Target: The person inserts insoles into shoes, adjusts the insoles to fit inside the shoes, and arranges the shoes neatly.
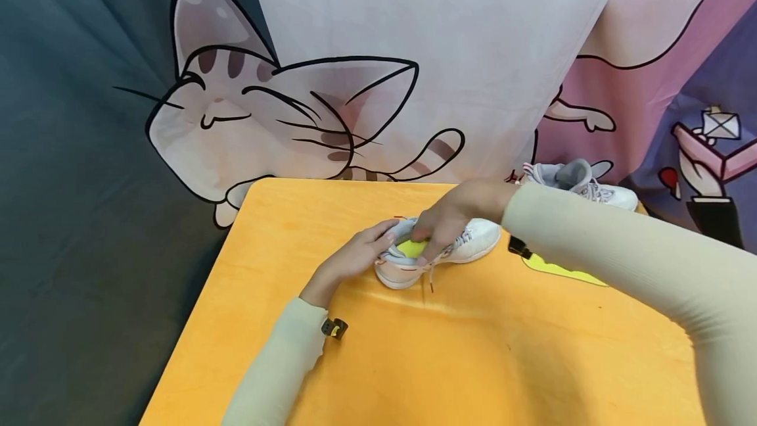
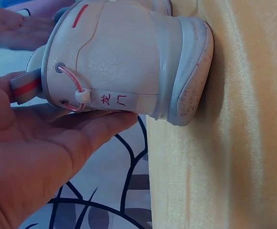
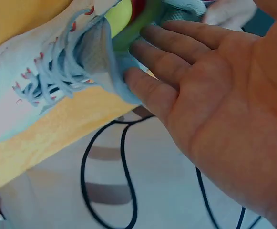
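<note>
A white sneaker (image 1: pixel 481 242) with a pale pink heel lies on the table, toe to the right, its laces hanging loose. Inside its opening shows a yellow-green insole (image 1: pixel 412 248). My left hand (image 1: pixel 357 255) holds the sneaker at the heel collar; in the left wrist view its thumb is by the grey-and-red pull tab (image 2: pixel 26 87) and its fingers lie along the side. From above, my right hand (image 1: pixel 445 219) reaches into the opening. In the right wrist view its fingers (image 3: pixel 164 62) are nearly straight, and what their tips touch is partly hidden.
Another white sneaker (image 1: pixel 615 197) stands at the table's back right, partly behind my right sleeve. A second yellow-green insole (image 1: pixel 558 269) lies flat under that forearm. The orange-covered table (image 1: pixel 414 360) meets a cartoon-printed curtain (image 1: pixel 461 38) behind it.
</note>
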The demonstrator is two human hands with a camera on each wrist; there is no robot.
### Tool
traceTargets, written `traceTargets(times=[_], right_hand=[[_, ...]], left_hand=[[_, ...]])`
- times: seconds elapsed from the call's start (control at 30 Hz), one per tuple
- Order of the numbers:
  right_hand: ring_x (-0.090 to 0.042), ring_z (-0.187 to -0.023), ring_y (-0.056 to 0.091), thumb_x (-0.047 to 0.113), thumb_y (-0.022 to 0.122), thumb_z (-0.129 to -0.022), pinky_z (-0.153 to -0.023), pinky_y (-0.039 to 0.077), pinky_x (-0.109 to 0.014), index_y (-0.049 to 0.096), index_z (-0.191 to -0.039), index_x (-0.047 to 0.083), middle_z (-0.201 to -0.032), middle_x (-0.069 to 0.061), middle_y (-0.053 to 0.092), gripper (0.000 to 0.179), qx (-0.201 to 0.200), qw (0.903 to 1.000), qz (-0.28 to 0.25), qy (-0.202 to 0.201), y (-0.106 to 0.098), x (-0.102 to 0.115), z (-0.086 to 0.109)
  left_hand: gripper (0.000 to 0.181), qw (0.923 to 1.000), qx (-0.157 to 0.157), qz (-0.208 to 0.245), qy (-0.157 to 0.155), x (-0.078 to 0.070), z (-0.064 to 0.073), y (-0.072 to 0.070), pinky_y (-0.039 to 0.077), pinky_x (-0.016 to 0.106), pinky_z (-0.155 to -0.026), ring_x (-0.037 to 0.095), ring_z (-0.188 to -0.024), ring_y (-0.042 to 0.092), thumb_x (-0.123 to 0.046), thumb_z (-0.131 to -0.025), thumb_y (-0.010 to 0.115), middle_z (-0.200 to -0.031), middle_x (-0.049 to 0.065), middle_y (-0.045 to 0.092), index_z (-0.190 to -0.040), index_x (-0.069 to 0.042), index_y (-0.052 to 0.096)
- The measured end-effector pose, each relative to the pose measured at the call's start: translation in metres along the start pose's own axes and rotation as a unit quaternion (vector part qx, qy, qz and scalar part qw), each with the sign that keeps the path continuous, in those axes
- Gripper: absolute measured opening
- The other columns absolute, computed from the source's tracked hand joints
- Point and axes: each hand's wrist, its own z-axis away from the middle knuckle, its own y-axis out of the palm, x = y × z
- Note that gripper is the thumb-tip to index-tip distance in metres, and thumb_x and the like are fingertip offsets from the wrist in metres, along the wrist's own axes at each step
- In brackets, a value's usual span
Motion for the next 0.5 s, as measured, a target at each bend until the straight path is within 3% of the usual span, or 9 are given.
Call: traceTargets(times=[0.1, 0.17, 0.27, 0.5], right_hand=[[-0.026, -0.138, 0.044, 0.050, 0.051, -0.105, -0.119, 0.036, -0.049, 0.055, -0.140, 0.010, -0.147, -0.009, 0.051, 0.054, -0.036, 0.9980, -0.031, -0.042, 0.011, -0.010, 0.018], [-0.028, -0.147, 0.038, 0.052, 0.051, -0.105, -0.123, 0.031, -0.051, 0.048, -0.151, 0.008, -0.156, -0.009, 0.046, 0.064, -0.056, 0.9957, -0.053, -0.052, 0.020, -0.015, 0.030], [-0.033, -0.155, 0.027, 0.055, 0.051, -0.104, -0.126, 0.024, -0.055, 0.035, -0.160, 0.006, -0.166, -0.011, 0.035, 0.076, -0.080, 0.9916, -0.085, -0.055, 0.038, -0.020, 0.045], [-0.031, -0.155, 0.028, 0.053, 0.053, -0.104, -0.125, 0.025, -0.057, 0.034, -0.161, 0.009, -0.167, -0.007, 0.035, 0.074, -0.135, 0.9789, -0.144, -0.051, 0.082, -0.026, 0.060]], left_hand=[[0.054, 1.0000, -0.003, -0.001, -0.001, -0.001, -0.001, -0.001, 0.026, 0.051, -0.126, 0.027, -0.153, 0.034, -0.034, -0.113, 0.040, -0.164, 0.010, 0.039, -0.162, -0.013, 0.034], [0.053, 0.9999, -0.009, -0.006, -0.003, -0.002, -0.003, -0.001, 0.027, 0.050, -0.126, 0.028, -0.153, 0.035, -0.034, -0.112, 0.040, -0.163, 0.010, 0.041, -0.161, -0.014, 0.037], [0.053, 0.9996, -0.017, -0.021, -0.011, -0.003, -0.006, -0.002, 0.029, 0.050, -0.125, 0.029, -0.151, 0.039, -0.036, -0.112, 0.041, -0.161, 0.010, 0.045, -0.159, -0.014, 0.040], [0.058, 0.9980, -0.029, -0.045, -0.034, -0.007, -0.017, -0.006, 0.034, 0.051, -0.122, 0.031, -0.148, 0.043, -0.042, -0.110, 0.043, -0.158, 0.013, 0.048, -0.159, -0.012, 0.040]])
